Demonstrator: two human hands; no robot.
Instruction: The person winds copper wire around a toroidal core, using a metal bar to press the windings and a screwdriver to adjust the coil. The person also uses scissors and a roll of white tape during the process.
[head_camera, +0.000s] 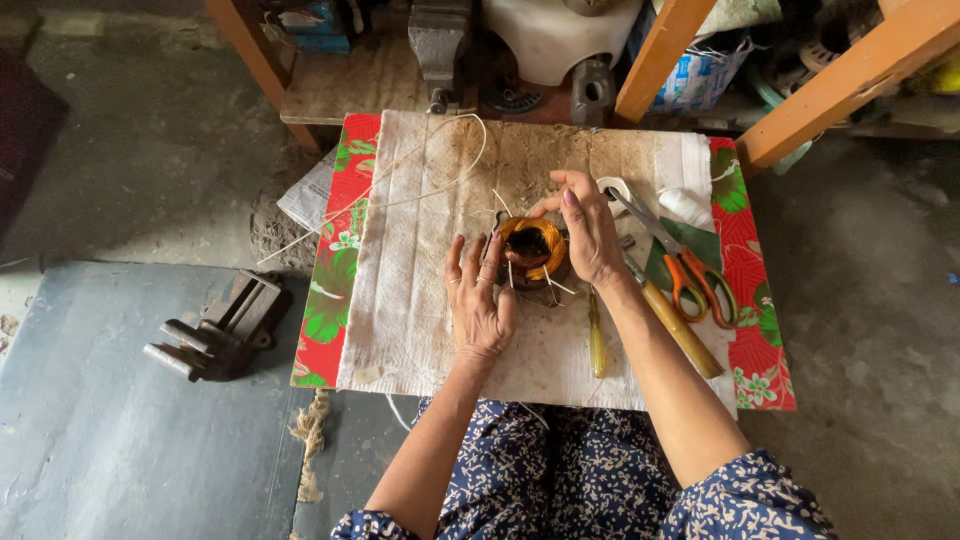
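A round copper wire coil (534, 246) with white strips poking out of it sits on a stained white cloth (420, 300) over a low board. My left hand (478, 300) rests flat on the cloth against the coil's left side, fingers spread. On the coil's right side is my right hand (590, 228), its fingers curled over the rim and the thumb and forefinger pinched at the coil's upper edge. A thin white cord (400, 195) loops across the cloth's upper left.
Orange-handled scissors (690, 270), a wooden-handled tool (680, 328) and a yellow-handled screwdriver (596, 342) lie right of the coil. A red flowered mat (335, 280) edges the board. A metal vise (222, 330) lies on the floor at left. Wooden bench legs (660, 55) stand behind.
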